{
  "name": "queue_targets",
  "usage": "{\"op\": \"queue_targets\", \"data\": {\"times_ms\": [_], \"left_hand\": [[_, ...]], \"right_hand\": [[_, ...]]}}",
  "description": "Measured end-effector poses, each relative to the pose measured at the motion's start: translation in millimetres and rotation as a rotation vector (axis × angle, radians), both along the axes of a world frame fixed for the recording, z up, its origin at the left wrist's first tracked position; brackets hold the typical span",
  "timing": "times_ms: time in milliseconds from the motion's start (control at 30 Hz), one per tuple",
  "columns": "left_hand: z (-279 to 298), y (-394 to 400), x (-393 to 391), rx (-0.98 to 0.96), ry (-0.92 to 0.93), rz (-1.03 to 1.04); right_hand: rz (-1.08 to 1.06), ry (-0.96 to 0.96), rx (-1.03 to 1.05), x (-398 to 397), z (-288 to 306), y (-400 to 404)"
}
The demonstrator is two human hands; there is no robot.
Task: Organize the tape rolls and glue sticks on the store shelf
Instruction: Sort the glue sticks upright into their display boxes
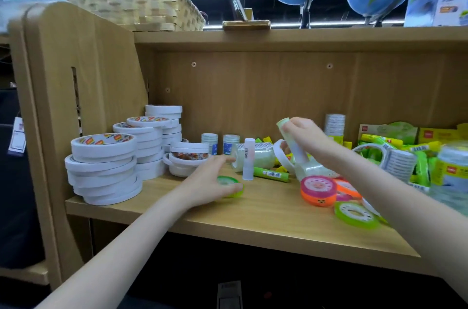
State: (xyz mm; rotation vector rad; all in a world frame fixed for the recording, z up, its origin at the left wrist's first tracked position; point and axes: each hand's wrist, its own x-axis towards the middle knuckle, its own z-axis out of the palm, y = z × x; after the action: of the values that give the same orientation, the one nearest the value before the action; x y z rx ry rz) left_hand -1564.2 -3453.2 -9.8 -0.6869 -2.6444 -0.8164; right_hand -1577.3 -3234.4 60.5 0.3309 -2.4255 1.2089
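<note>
The left hand point(210, 182) lies low on the wooden shelf point(253, 215), its fingers point(222, 160) curled over a small green tape roll point(231, 186) that rests flat on the board, the thumb at the roll's near edge. The right hand point(304, 136) is raised above the shelf and grips a glue stick point(291, 139) with a pale green cap, tilted so the cap points up and left. Between the two hands a white glue stick point(248, 159) stands upright, and a green glue stick point(271, 174) lies on its side just behind it. Left of the left hand's fingers, stacks of white double-sided tape rolls point(103, 169) fill the corner of the shelf. Below the right hand sit an orange and pink tape roll point(318, 191) and a flat green tape roll point(355, 213). A pack of clear tape point(253, 157) lies behind the upright stick. Further right is a heap of yellow-green packets point(405, 154); their contents are too blurred to tell.
</note>
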Motion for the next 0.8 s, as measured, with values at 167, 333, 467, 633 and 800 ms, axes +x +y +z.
{"op": "queue_targets", "data": {"times_ms": [167, 333, 467, 633, 800], "left_hand": [[21, 27, -21, 0.175, 0.195, -0.012], [18, 43, -43, 0.129, 0.192, 0.001], [18, 39, -46, 0.263, 0.144, 0.034], [23, 46, -35, 0.362, 0.228, 0.033], [56, 92, -3, 0.479, 0.39, -0.124]], "right_hand": [[-0.097, 0.027, 0.853, -14, -33, -12], [-0.122, 0.049, 1.009, -16, -49, -14], [-0.152, 0.088, 0.925, -15, -42, -3], [-0.165, 0.162, 0.545, 11, -11, 24], [-0.272, 0.216, 0.311, 62, 13, 73]]}}
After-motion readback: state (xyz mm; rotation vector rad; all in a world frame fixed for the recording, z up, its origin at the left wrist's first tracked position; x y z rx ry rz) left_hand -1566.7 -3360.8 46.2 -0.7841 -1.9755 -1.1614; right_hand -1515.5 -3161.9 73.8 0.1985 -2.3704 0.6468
